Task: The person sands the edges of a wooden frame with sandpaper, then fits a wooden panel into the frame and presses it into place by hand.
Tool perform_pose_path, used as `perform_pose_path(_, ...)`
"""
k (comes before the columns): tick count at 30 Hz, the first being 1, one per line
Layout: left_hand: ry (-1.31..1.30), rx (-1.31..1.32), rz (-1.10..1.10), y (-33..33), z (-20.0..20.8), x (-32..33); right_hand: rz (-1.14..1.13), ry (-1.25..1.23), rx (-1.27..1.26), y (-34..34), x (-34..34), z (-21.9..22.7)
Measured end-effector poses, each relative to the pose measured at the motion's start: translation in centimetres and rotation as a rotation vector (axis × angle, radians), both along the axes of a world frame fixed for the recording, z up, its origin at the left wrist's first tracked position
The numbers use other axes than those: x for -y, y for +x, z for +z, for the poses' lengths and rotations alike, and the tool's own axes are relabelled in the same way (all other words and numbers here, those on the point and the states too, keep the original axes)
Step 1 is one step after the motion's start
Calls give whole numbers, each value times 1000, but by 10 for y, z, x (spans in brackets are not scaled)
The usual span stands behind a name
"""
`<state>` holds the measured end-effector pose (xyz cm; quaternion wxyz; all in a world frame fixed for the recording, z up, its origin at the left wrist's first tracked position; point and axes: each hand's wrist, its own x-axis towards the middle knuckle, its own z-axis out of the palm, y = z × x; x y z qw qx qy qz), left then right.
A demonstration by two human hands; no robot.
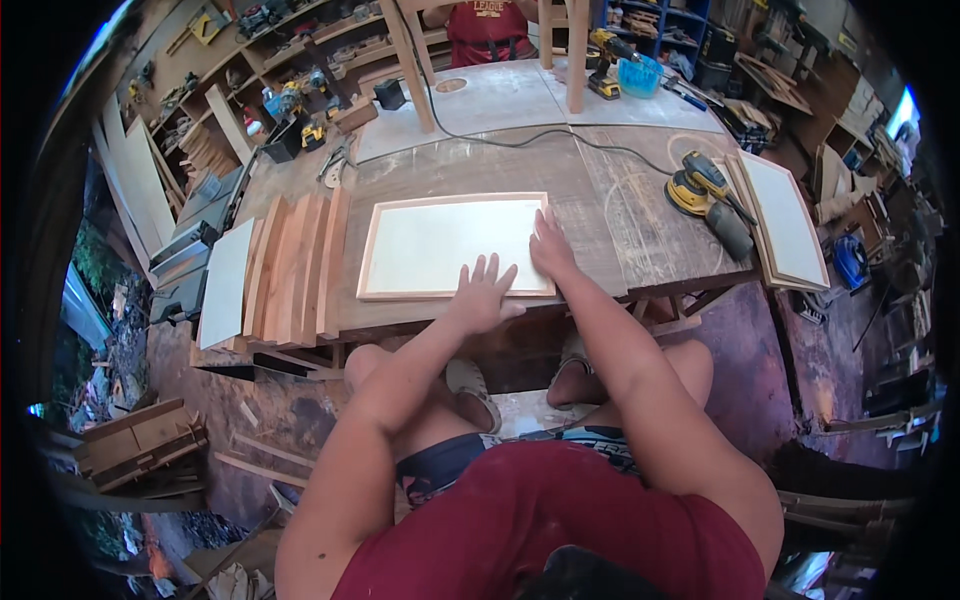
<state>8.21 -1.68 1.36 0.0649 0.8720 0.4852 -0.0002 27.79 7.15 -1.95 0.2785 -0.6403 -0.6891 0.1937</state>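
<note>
A shallow rectangular wooden tray (440, 245), with a white panel inside a thin wood rim, lies flat on the workbench before me. My left hand (486, 296) rests over its near edge, fingers spread across the white panel and thumb stretched to the right. At the tray's right side, my right hand (550, 246) lies with fingers extended along the rim and the panel beside it. Neither hand grips anything that I can see.
Wooden boards (300, 265) and a white panel (227, 285) stand at the bench's left. A yellow sander (690, 190) with a cord lies right of the tray, before stacked panels (785, 220). Chair legs (577, 60), a drill (603, 70) and a person in red (490, 35) are at the far side.
</note>
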Motion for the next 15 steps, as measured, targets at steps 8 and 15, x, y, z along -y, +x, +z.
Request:
perform_pose_path(8,170,195,131,-17,-11,-102,14,7,33,1,9,5)
perform_pose_path(15,230,250,240,-2,-24,-180,9,57,57,-2,6,4)
